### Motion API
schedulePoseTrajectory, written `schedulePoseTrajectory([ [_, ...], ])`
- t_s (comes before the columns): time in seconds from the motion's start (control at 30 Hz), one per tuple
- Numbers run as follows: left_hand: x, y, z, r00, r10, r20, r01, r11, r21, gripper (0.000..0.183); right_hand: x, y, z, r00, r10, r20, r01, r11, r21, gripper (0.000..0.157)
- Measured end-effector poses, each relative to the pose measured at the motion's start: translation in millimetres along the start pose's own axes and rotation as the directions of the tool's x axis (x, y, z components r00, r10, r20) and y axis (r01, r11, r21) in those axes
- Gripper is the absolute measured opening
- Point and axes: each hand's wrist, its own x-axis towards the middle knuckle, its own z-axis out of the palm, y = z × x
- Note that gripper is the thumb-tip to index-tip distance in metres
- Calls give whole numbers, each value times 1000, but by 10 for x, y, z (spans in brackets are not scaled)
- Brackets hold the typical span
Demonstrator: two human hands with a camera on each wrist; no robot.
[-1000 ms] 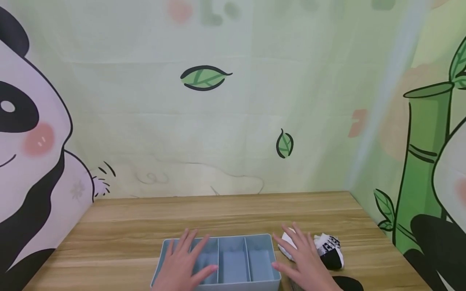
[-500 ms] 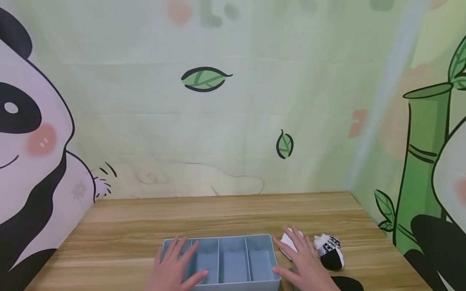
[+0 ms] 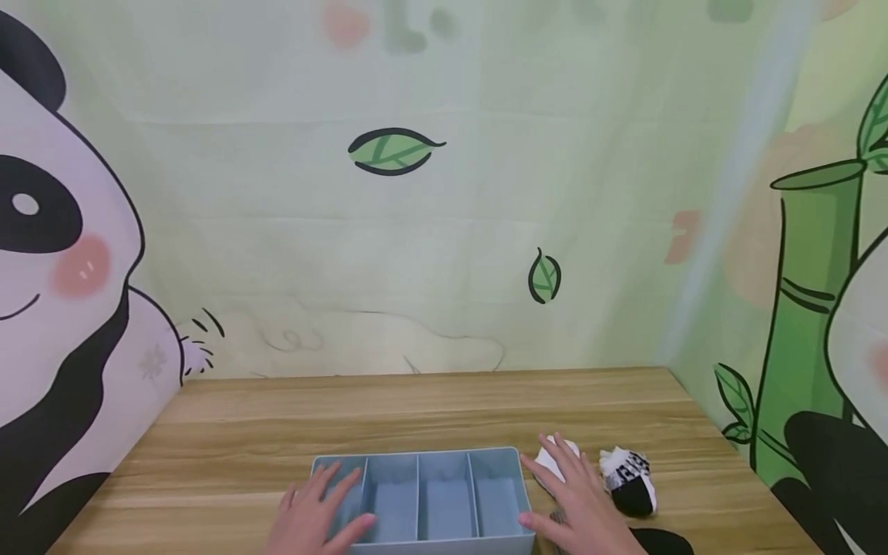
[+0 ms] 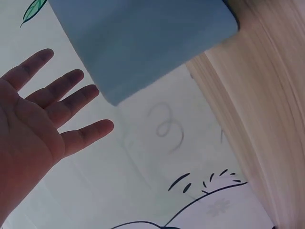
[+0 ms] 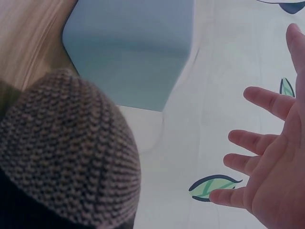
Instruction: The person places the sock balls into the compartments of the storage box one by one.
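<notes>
A light blue storage box (image 3: 391, 501) with upright dividers sits on the table in the head view. Over its left end my left hand (image 3: 315, 516) is spread, holding nothing; in the left wrist view this hand (image 4: 38, 114) has its fingers apart beside the box wall (image 4: 143, 47). My right hand (image 3: 579, 505) hovers at the right end, fingers spread and nothing gripped. Partly behind it lies a white bundle (image 3: 551, 460), and to its right a black-and-white rolled sock (image 3: 628, 482). A brownish ribbed knit bundle (image 5: 71, 148) looms large in the right wrist view.
A black item (image 3: 662, 541) lies at the lower right, cut by the frame edge. The wood-grain table (image 3: 430, 408) meets a printed cloth backdrop (image 3: 444, 254) with panda, leaf and bamboo drawings.
My left hand has drifted left and down, uncovering more of the box's left compartments. The right hand has shifted only slightly. Box and bundles stay where they were.
</notes>
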Motion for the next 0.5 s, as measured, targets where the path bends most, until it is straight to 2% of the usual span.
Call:
schedulePoseTrajectory([
  [0.1,-26,-55,2,999,8,-42,-8,1000,10,53,-6,-1,-1,1000,-16,-3,16,1000,-8,58],
  [0.5,-46,-234,-71,999,-41,-5,41,999,-4,51,9,-28,-26,1000,-18,8,18,1000,14,59],
])
